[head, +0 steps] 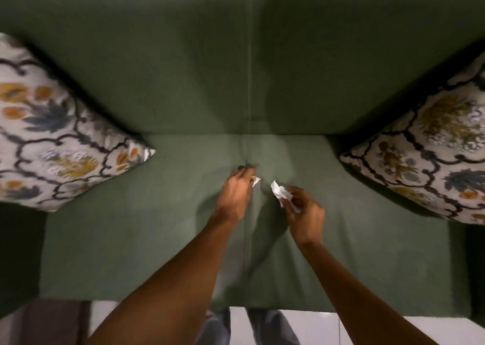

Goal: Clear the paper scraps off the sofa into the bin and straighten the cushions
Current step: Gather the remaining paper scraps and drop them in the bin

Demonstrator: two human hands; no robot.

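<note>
I look down on a green sofa (131, 239) with a seam running down the middle of the seat. My left hand (236, 195) hovers over the seam, its fingers pinched on a small white paper scrap (256, 180). My right hand (304, 213) is just to the right, closed on a larger crumpled white paper scrap (279, 192) that sticks out above the fingers. A floral cushion (52, 134) leans tilted in the left corner of the sofa. A matching floral cushion (433, 155) leans tilted in the right corner. No bin is in view.
The sofa's backrest (183, 69) rises behind the seat. Dark armrests (18, 252) flank both ends. White floor (367, 326) shows below the seat's front edge, with my legs (262, 329) against it and a brown object (52, 318) at lower left.
</note>
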